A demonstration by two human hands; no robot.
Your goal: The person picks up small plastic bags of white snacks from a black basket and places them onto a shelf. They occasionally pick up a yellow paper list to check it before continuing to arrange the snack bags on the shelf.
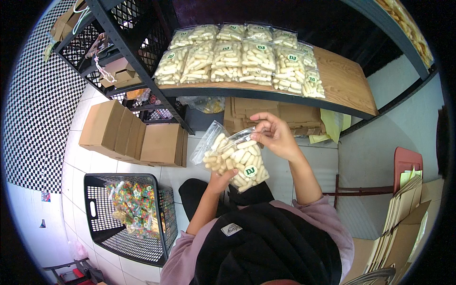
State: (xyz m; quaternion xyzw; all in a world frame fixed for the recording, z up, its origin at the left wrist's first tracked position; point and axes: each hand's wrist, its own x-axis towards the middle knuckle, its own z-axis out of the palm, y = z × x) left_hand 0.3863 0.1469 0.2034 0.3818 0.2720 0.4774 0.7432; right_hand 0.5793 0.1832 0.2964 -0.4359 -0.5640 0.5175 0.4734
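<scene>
Two clear zip bags of pale, finger-shaped snack pieces are in front of me, overlapping. My left hand (221, 181) grips them from below, its thumb across the lower edge of the front bag (245, 160). That bag bears a round white sticker with green writing. The rear bag (213, 148) leans out to the left, its clear top strip angled upward. My right hand (273, 137) pinches the top right corner of the front bag between thumb and fingers, with the index finger held out. Both bags are tilted, above my lap.
Similar filled bags (228, 55) stand in rows on a wood-topped shelf (342, 74) ahead. Cardboard boxes (117, 131) sit on the tiled floor to the left. A black plastic basket (123, 249) holds bags of colourful pieces (133, 203). At right are folded cartons (395, 221) and a red chair (406, 162).
</scene>
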